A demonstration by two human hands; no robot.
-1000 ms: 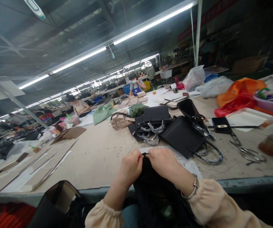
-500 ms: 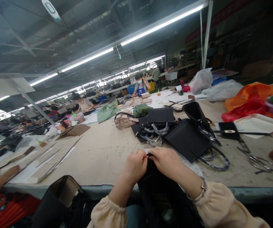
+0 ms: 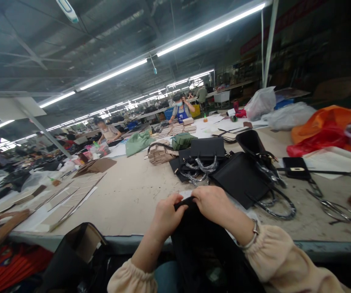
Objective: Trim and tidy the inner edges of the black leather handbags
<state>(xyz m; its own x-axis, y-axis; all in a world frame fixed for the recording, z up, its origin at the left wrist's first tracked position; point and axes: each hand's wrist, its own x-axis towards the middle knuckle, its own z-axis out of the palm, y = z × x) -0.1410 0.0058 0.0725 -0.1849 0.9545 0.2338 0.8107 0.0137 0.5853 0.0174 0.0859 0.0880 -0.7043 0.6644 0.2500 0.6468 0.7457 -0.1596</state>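
Note:
A black bag [image 3: 206, 248], dark inside, hangs upright in front of me at the table's near edge. My left hand [image 3: 169, 213] pinches its top edge between thumb and fingers. Just to the right, my right hand [image 3: 213, 203] grips the same edge, fingers bent over it. A short strip of the edge shows between the hands. The lower part of the bag is too dark to make out. Beyond my hands lie several black handbags [image 3: 239, 175] with plastic-wrapped handles.
Scissors [image 3: 335, 209] and a black strap piece with a gold clasp [image 3: 297, 167] lie to the right. An open black bag [image 3: 77, 252] stands at lower left, near a co-worker's arm [image 3: 7, 224]. Stacked beige pieces [image 3: 161, 152] and green cloth [image 3: 138, 142] are farther back on the table [image 3: 123, 203].
My left hand has shifted slightly left and down along the bag's edge, and its thumb now shows. More of the edge is visible between the hands. The right hand keeps its grip.

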